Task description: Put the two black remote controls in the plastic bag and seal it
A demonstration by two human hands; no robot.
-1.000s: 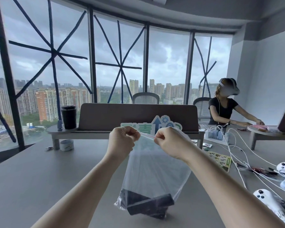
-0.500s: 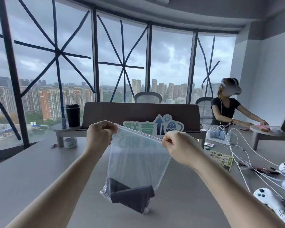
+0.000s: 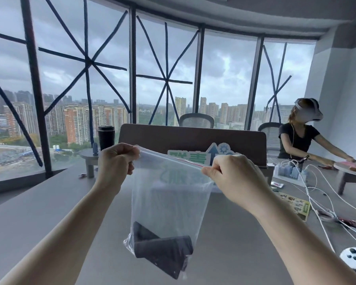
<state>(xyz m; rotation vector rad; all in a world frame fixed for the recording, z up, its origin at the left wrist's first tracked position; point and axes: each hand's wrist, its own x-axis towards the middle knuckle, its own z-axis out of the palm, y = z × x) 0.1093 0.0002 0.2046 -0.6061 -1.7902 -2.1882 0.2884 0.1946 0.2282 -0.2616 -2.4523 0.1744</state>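
Note:
A clear plastic bag [image 3: 169, 202] hangs in the air above the grey table [image 3: 39, 219], held by its top strip. My left hand [image 3: 115, 163] pinches the strip's left end and my right hand [image 3: 232, 173] pinches its right end, so the strip is stretched between them with a thin red line along it. Two black remote controls [image 3: 162, 248] lie crossed at the bottom of the bag, one on top of the other. I cannot tell whether the strip is pressed closed along its whole length.
A brown divider [image 3: 193, 138] with a green-and-blue sign [image 3: 201, 157] stands behind the bag, and a black tumbler [image 3: 105, 137] at its left. White cables [image 3: 321, 204], a power strip [image 3: 290, 171], a leaflet [image 3: 296, 204] and a white controller [image 3: 353, 258] lie to the right. A person [image 3: 302, 136] works at the far right.
My hands have moved apart along the bag's top, the left one going left, and the strip is now stretched wide. The bag with the remotes has swung slightly left.

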